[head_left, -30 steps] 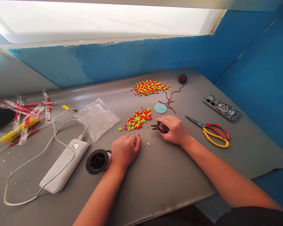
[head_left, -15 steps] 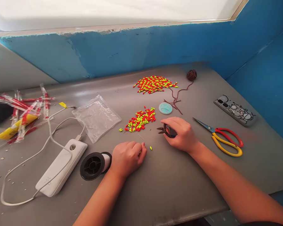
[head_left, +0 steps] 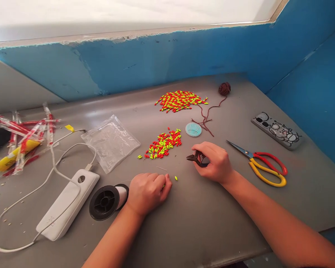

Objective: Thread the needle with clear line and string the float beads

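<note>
My left hand (head_left: 150,191) rests on the table, fingers curled round a small yellow-green bead (head_left: 163,185) that peeks out near the thumb. Just right of it lies a loose yellow-green bead (head_left: 176,178), and a thin needle (head_left: 161,168) is above the knuckles. Dark pliers (head_left: 195,158) are in my right hand (head_left: 213,160), their short jaws pointing left and slightly apart. Beyond both hands is a mixed pile of red and yellow-green beads (head_left: 163,144). A round teal needle case (head_left: 193,129) lies above my right hand.
A thread spool (head_left: 104,203) stands by my left wrist, with a white power bank (head_left: 68,204) and cable farther left. Scissors (head_left: 252,158) and a phone (head_left: 277,130) lie right. Farther back are a larger bead pile (head_left: 180,101), brown yarn (head_left: 225,88) and a plastic bag (head_left: 111,143).
The view has shifted slightly. The needle by my left hand has swung to a flatter angle. My right hand has turned a little with the pliers still in it.
</note>
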Demonstrator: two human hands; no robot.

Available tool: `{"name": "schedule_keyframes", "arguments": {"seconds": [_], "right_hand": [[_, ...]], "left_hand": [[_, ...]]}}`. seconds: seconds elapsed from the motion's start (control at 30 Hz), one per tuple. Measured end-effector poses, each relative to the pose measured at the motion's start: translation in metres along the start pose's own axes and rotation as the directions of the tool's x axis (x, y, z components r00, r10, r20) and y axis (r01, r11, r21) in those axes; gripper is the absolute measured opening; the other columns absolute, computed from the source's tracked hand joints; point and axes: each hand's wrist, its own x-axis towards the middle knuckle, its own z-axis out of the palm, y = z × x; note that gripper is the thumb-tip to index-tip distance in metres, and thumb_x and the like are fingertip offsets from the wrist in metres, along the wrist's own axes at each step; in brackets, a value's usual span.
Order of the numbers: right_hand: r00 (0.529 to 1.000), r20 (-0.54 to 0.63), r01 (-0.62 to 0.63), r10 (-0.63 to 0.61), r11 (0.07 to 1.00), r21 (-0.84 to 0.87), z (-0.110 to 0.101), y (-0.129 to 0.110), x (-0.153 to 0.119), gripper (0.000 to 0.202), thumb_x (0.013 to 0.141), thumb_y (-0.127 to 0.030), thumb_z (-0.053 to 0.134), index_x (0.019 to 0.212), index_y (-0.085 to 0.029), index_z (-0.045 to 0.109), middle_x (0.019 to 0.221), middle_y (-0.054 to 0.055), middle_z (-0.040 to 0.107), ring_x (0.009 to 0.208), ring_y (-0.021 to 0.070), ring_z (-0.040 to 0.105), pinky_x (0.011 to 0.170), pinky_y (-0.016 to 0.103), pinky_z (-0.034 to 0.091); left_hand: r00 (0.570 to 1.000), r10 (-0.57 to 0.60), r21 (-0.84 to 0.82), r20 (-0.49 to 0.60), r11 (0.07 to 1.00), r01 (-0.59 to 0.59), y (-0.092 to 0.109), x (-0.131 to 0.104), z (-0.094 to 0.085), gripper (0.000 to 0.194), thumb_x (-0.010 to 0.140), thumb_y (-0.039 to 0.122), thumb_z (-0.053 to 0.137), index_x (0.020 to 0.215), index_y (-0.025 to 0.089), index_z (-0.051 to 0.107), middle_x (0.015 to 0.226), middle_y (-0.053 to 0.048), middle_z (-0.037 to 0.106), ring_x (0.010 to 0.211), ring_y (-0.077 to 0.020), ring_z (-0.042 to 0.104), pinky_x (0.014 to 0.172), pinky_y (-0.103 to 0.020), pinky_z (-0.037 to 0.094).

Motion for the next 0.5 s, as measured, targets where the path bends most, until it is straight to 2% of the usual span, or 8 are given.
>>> {"name": "schedule_keyframes", "arguments": {"seconds": [0.5], "right_hand": [[0.978, -0.205, 0.028, -0.034, 0.999, -0.028, 0.0043, 0.0050, -0.0063, 0.036, 0.104, -0.040, 0.063, 0.131, -0.016, 0.064, 0.130, 0.011, 0.066, 0.111, 0.0202, 0.067, 0.096, 0.041, 0.061]], "left_hand": [[0.976, 0.053, 0.021, -0.213, 0.999, -0.050, 0.0002, 0.0019, -0.0037, 0.036, 0.101, 0.040, 0.064, 0.128, 0.015, 0.064, 0.124, -0.010, 0.068, 0.107, -0.0188, 0.068, 0.093, -0.038, 0.063]]}}
